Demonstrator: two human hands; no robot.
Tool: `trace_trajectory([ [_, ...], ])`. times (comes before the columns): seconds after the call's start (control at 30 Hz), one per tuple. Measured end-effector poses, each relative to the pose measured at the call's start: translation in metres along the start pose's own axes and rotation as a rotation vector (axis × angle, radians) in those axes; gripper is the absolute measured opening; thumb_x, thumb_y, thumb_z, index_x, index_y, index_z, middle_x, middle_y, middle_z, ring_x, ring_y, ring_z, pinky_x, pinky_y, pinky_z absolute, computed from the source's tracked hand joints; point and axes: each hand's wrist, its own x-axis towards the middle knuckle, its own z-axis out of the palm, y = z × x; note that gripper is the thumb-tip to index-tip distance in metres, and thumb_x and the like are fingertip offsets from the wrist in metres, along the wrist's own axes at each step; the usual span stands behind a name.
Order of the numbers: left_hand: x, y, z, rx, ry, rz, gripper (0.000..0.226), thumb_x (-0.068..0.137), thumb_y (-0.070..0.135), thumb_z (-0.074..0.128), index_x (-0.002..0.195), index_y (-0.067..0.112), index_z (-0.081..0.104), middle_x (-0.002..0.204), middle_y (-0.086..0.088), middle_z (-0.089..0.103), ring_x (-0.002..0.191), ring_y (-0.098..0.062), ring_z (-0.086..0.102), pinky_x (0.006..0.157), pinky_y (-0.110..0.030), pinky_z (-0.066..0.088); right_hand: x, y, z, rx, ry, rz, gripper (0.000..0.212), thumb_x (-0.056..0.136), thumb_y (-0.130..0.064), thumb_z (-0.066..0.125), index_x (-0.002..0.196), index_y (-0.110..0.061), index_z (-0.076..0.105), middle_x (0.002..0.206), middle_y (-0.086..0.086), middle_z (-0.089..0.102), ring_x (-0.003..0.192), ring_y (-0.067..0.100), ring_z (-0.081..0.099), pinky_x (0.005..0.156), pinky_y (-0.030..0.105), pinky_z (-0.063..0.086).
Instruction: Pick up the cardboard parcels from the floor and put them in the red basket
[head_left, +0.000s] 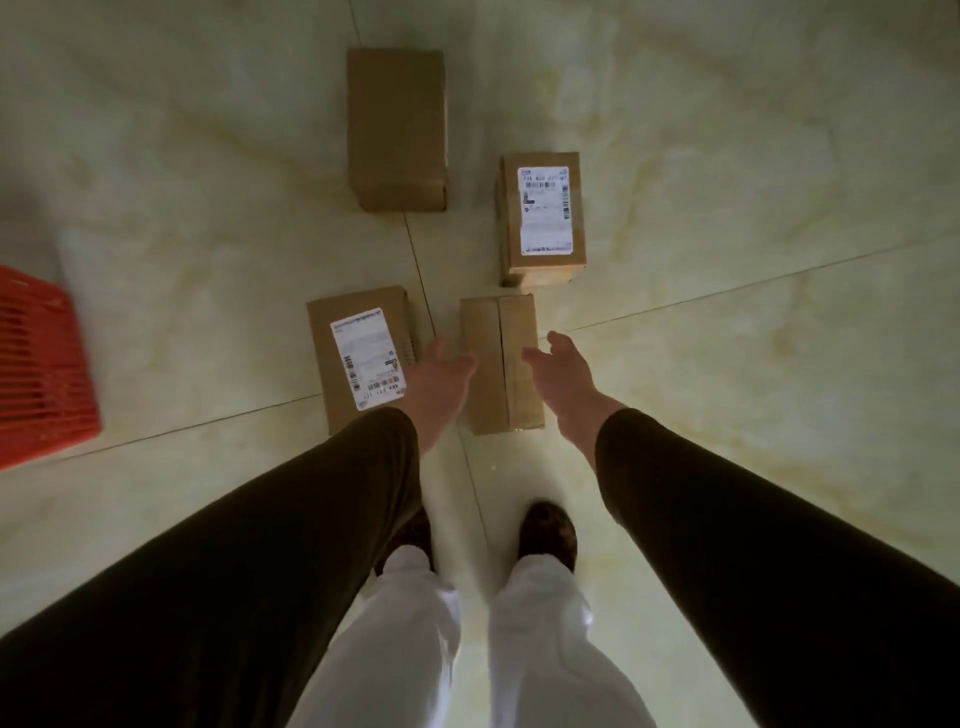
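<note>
- A person's left hand (441, 371) and right hand (558, 371) reach down, both spread and empty, one on either side of the plain parcel (501, 358) lying nearest the feet; neither palm looks pressed to the cardboard yet.
- That parcel lies flat on the floor (753, 389), its taped seam facing up, just ahead of the person's dark shoes (548, 535).
- Just to its left lies a labelled parcel (358, 353), partly hidden behind the left wrist and dark sleeve.
- Beyond it to the right sits a second labelled parcel (543, 215), and farther off a tall plain parcel (397, 127), the four lying apart from one another.
- The red basket (41, 369) stands well to the left at the frame's edge; its inside is out of view, so its contents cannot be told.
- By the look of it, the task is at its first pick: a two-handed reach for the nearest parcel.
- The next move likely calls for closing both palms on the long sides, lifting level, then turning left toward the basket.
</note>
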Motion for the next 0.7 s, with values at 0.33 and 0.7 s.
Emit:
trace_trajectory([
  [0.33,0.082,-0.024,0.054,-0.132,0.003,-0.07,0.055,0.102,0.036,0.049,0.152,0.02,0.034,0.148,-0.009,0.047,0.132,-0.032,0.046,0.104,-0.036,0.037,0.089,0.032,0.016,-0.029,-0.118,0.061,0.056,0.099,-0.021,0.053,0.153,-0.019,0.034,0.135,0.009,0.054,0.117,0.028,0.056,0.092,0.039,0.047],
  [0.7,0.007,0.011,0.022,-0.356,0.074,-0.077,0.058,0.101,0.035,0.052,0.154,0.026,0.031,0.144,-0.002,0.05,0.131,-0.028,0.048,0.106,-0.043,0.037,0.008,-0.014,-0.01,-0.019,-0.137,-0.074,0.048,0.102,-0.027,0.051,0.148,-0.021,0.042,0.134,0.004,0.059,0.119,0.025,0.057,0.103,0.045,0.047],
])
